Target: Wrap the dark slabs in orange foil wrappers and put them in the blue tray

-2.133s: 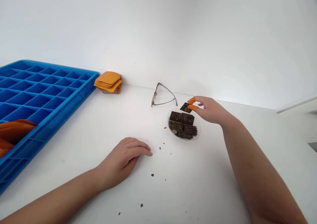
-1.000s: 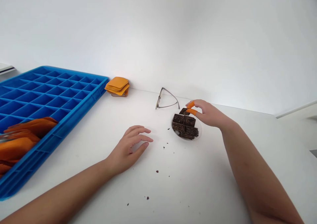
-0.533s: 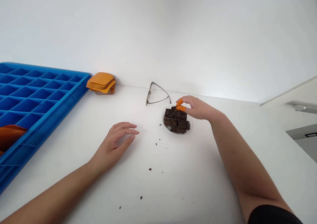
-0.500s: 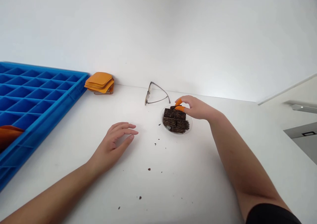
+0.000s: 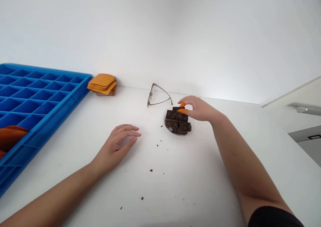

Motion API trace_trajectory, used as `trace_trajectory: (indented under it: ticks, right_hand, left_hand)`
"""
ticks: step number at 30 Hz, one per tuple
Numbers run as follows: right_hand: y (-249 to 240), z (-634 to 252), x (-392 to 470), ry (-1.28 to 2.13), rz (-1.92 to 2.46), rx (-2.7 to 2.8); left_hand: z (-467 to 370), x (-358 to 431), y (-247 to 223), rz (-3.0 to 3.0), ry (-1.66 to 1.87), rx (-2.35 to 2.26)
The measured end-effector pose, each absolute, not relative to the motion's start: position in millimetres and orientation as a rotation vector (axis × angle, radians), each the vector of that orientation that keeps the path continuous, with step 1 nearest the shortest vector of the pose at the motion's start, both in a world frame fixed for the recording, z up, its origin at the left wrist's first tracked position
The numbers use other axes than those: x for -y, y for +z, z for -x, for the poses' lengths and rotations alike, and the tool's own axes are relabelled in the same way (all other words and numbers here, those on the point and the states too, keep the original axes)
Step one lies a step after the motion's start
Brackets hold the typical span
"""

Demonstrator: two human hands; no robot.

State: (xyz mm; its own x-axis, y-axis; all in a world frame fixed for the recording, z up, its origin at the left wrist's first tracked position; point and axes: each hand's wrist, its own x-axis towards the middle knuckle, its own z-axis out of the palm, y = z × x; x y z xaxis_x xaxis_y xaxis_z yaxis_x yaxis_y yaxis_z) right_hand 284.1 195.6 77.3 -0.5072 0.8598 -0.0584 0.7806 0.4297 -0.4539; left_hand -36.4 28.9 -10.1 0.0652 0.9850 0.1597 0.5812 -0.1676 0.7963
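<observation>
A round clear dish point(image 5: 164, 128) holds dark brown, thin flat pieces point(image 5: 178, 126), several standing in a row and others lying on top toward the back. My right hand point(image 5: 198, 109), with orange covers on its thumb and index finger, reaches over the back right of the dish. Those two fingertips touch the upper dark pieces; whether a piece is gripped between them is too small to tell. Left of the dish, my left hand point(image 5: 117, 145) rests at the white table, fingers apart and holding nothing.
Eyeglasses point(image 5: 160, 103) lie behind the dish. A stack of orange packets point(image 5: 102, 83) sits against the wall. At the left stands a blue compartment tray point(image 5: 62, 110) with orange items point(image 5: 12, 136) in it. Dark crumbs point(image 5: 151, 170) dot the table point(image 5: 200, 187).
The orange-covered fingers of my right hand have shifted slightly at the upper dark pieces. My left hand is almost still. The whole view has moved a little.
</observation>
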Motion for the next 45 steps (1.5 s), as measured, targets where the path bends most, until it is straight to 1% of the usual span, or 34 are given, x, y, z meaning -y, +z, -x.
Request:
trace_trajectory:
  ticks: [5, 12, 16, 19, 23, 26, 29, 34, 38, 41, 45]
  right_hand:
    - [82, -284, -194, 0.631, 1.422, 2.486]
    - [85, -289, -192, 0.616, 1.475, 2.42]
    - [91, -294, -188, 0.596, 1.486, 2.388]
    - [96, -297, -187, 0.58, 1.482, 2.363]
    - [100, -297, -185, 0.565, 1.449, 2.344]
    - [103, -296, -183, 0.542, 1.389, 2.348]
    - [106, -297, -182, 0.526, 1.345, 2.362]
    - [112, -306, -182, 0.507, 1.353, 2.329]
    - [116, -313, -184, 0.513, 1.391, 2.254]
    - [118, -314, -185, 0.479, 1.447, 2.229]
    - [120, -311, -182, 0.504, 1.473, 2.229]
  left_hand:
    - [33, -28, -10, -1.885, 1.019, -1.551]
    - [27, -20, 3, -2.0, 1.07, -1.718]
    - [34, -24, 31, -2.075, 1.157, -1.862]
    - [51, -53, 62, -2.145, 1.167, -2.036]
    - [79, -121, 91, -1.997, 1.05, -2.43]
    - [95, -168, 91, -1.69, 0.805, -2.693]
    - [104, -197, 83, -1.593, 0.563, -2.761]
    - [116, -216, 77, -1.462, 0.337, -2.829]
    - [120, -221, 73, -1.482, 0.245, -2.854]
    - [120, -222, 70, -1.565, 0.236, -2.829]
    - [120, -220, 67, -1.58, 0.327, -2.818]
